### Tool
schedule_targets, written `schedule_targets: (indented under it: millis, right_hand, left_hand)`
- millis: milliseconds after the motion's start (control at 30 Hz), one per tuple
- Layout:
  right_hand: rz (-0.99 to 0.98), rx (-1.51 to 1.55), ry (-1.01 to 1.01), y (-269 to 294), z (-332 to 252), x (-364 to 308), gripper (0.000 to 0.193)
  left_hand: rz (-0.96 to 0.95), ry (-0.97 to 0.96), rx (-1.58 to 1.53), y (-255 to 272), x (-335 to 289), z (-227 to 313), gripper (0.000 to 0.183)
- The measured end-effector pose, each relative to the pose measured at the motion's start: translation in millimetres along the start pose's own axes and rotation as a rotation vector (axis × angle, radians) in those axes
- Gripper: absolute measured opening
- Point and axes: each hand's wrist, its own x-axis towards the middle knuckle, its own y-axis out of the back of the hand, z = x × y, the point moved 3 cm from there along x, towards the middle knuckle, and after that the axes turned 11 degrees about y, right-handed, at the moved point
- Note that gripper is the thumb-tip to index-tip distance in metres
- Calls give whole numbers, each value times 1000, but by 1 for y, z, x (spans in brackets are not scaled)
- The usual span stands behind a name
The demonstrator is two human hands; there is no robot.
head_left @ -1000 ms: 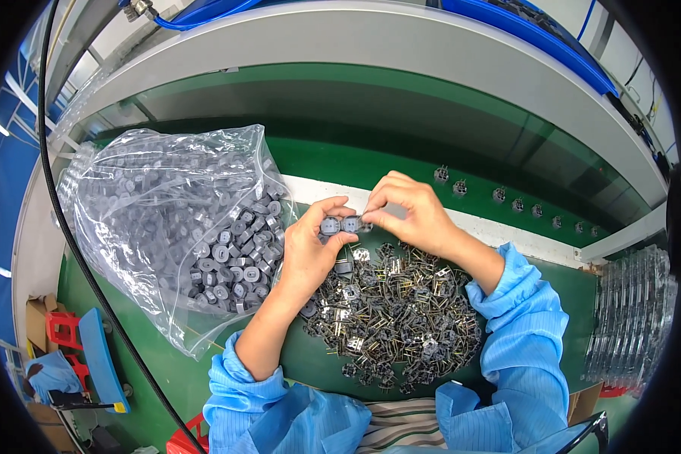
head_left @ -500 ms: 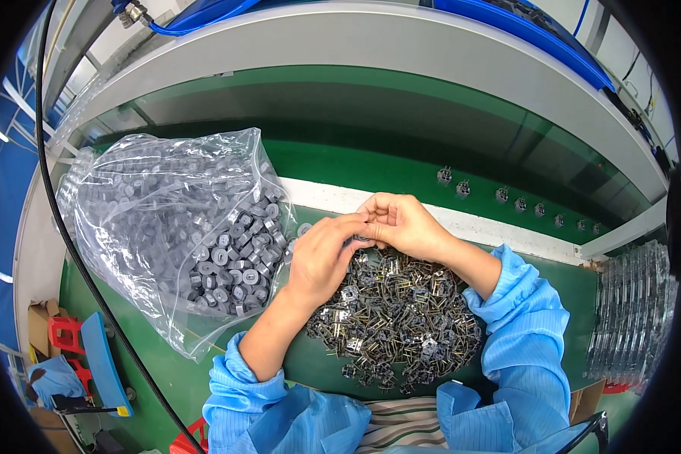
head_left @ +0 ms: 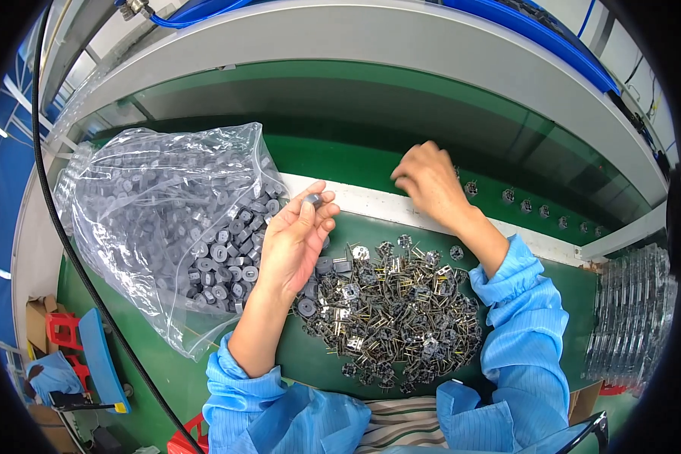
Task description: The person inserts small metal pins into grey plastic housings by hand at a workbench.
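My left hand is palm up beside the bag, with a small grey plastic cap held between thumb and fingers. Beyond the white rail, my right hand hovers at the left end of a row of small metal-pinned parts on the green belt. Motion smears its fingertips, so anything in them is hidden. Close to my body lies a heap of dark components with metal pins. A few grey caps rest at the heap's left edge.
A clear plastic bag full of grey caps lies open at the left. The white rail divides the green tabletop from the belt. Stacked clear trays stand at the right. A black cable hangs down the left side.
My hands were together above the heap and have parted. The right moved forward and right to the row on the belt; the left drew back left, turned palm up, and shows a grey cap.
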Motion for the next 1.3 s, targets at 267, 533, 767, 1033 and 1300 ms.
schedule_targets:
  millis: [267,533,767,1033,1300]
  right_hand:
    - [-699,488,96,-3,-32,-12,12]
    - [-399,652,83,-11,-22,-6,9]
    - [-670,516,155,-4,-27,-8,12]
    - [-521,820,82,-18,-16,-12,19]
    - [-515,591,174,-25,-37,-11,16]
  left_hand:
    - [-33,155,-52,-6,-2,-5,44]
    - [-48,140,44,-2,1,-11,38]
    - [-48,62,243,-10,0,-13,38]
    - [-68,8,331,-5,0,-12,37]
    - [-51,127,164,3,2,-13,42]
